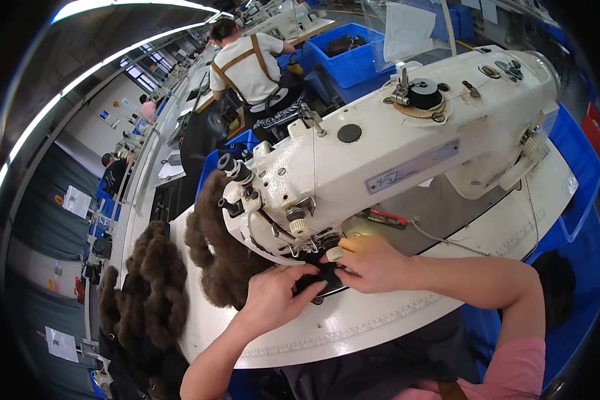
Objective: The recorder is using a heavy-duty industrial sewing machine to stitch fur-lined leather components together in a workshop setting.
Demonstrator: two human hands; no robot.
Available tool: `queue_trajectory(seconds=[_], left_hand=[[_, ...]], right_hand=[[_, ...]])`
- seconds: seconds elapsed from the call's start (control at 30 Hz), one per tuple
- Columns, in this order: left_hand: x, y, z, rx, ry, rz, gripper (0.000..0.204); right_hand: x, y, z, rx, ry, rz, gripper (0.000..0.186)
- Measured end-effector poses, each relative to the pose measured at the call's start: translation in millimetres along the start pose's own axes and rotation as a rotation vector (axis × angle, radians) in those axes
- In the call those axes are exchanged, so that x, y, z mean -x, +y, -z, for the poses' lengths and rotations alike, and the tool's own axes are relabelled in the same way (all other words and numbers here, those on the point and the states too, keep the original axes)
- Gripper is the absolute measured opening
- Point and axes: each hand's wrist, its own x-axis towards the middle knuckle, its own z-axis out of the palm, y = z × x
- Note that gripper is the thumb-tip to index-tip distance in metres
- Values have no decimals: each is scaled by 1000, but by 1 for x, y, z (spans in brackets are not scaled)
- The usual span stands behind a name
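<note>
Beyond the white table [300, 330], a co-worker [250, 70] sits near a blue bin [360, 73]. Brown fluffy material [223, 263] lies beside the head of a white sewing machine [407, 140]. Black fabric [328, 271] lies under the machine's needle end. The left hand [279, 298] touches it, thumb and fingers parted; the right hand [375, 265] curls close against it, fingers bent. I cannot tell whether either hand grips the fabric

The sewing machine [380, 143] looks glossy painted metal, the brown fur [230, 273] matt and fluffy.
</note>
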Motion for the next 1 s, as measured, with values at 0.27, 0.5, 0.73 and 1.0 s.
queue_trajectory(seconds=[0.27, 0.5, 0.73, 1.0], left_hand=[[-7, 0, 6, -15, -114, -25, 26], [-12, 6, 11, -3, -186, 27, 23], [-14, -7, 4, 131, -217, 88, 16], [-10, -3, 2, 410, -172, 287, 17]], right_hand=[[-2, -9, 8, -53, -141, -223, 13], [1, -6, 4, -22, -101, -105, 13], [2, -7, 4, -10, -100, -17, 19], [1, -5, -7, 167, -66, 52, 26]])
